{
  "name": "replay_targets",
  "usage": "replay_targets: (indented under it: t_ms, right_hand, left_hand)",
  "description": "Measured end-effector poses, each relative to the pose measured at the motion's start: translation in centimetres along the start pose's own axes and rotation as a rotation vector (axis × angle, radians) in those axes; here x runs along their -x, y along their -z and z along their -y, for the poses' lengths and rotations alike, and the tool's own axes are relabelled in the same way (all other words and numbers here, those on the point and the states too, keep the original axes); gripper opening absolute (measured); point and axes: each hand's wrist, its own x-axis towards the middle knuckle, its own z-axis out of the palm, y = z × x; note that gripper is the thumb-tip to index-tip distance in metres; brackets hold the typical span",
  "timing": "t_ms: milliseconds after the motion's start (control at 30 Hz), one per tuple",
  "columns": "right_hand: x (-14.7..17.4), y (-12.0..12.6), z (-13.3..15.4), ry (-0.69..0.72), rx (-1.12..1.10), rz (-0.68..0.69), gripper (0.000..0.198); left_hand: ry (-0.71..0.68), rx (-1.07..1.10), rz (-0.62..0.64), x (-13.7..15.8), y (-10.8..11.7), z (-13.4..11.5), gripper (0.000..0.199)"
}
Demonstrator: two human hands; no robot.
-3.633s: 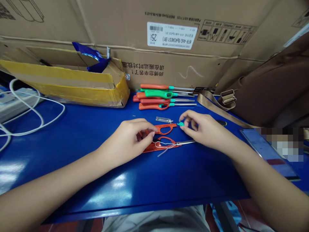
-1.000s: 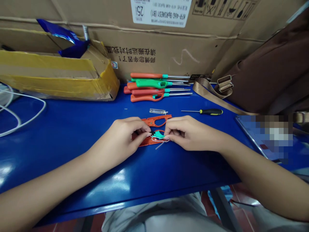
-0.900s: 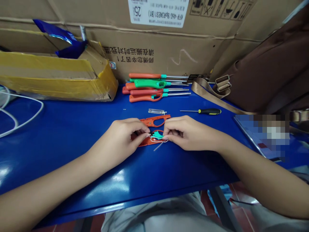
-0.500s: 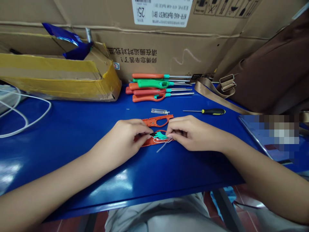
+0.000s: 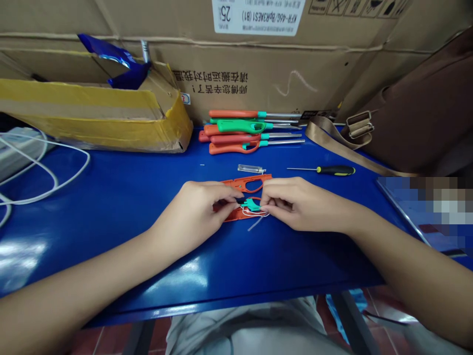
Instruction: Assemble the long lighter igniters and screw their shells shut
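Observation:
My left hand (image 5: 209, 204) has its thumb and index finger closed on a small black part (image 5: 241, 201) at the left end of a teal trigger (image 5: 253, 204). The fingertips of my right hand (image 5: 288, 201) pinch the trigger's right end. Beneath lies one orange lighter half-shell (image 5: 232, 216), partly covered by both hands. Thin white wire (image 5: 252, 215) loops below the trigger, and a clear tube (image 5: 255, 223) sticks out toward me. Just behind, the other orange half-shell (image 5: 239, 184) rests with its hollow side up. A clear fuel tank (image 5: 250, 168) lies beyond it.
Several orange and green long-necked lighters (image 5: 236, 126) are piled against a large cardboard box (image 5: 258, 59). A screwdriver (image 5: 334, 170) lies to the right, near a brown strap (image 5: 340, 145). An open taped carton (image 5: 148, 123) and white cables (image 5: 86, 162) occupy the left of the blue table (image 5: 177, 281).
The camera view has swung slightly left, so everything sits a little further right. Both hands keep their pinch on the trigger and black part, with hardly any other movement.

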Motion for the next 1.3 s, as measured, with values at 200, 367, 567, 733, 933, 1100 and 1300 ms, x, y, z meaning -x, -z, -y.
replay_targets:
  t_ms: [200,367,567,733,933,1100,1300]
  right_hand:
    - [0.1,0.1,0.0,-0.027,0.017,0.013,0.013]
    - [0.1,0.3,-0.1,-0.036,0.031,0.009,0.013]
    - [0.2,0.2,-0.2,-0.01,0.047,-0.018,0.013]
    - [0.2,0.0,-0.3,0.009,0.048,-0.023,0.013]
    - [0.1,0.0,-0.4,0.021,0.058,-0.038,0.014]
    - [0.1,0.1,-0.5,0.019,0.062,-0.029,0.014]
    - [0.2,0.2,-0.3,0.021,0.079,-0.025,0.014]
  left_hand:
    - [-0.012,-0.019,0.009,0.2,-0.1,-0.2,0.016]
    - [-0.078,-0.08,0.049,0.4,0.1,-0.4,0.02]
    - [-0.1,-0.171,0.078,0.3,0.2,-0.2,0.022]
    - [-0.092,-0.112,0.037,0.2,-0.2,0.4,0.017]
    - [-0.065,-0.091,0.018,-0.1,-0.4,0.3,0.011]
    - [-0.076,-0.111,-0.034,0.1,-1.0,0.5,0.008]
    - [-0.068,-0.136,-0.131,0.5,-1.5,0.7,0.018]
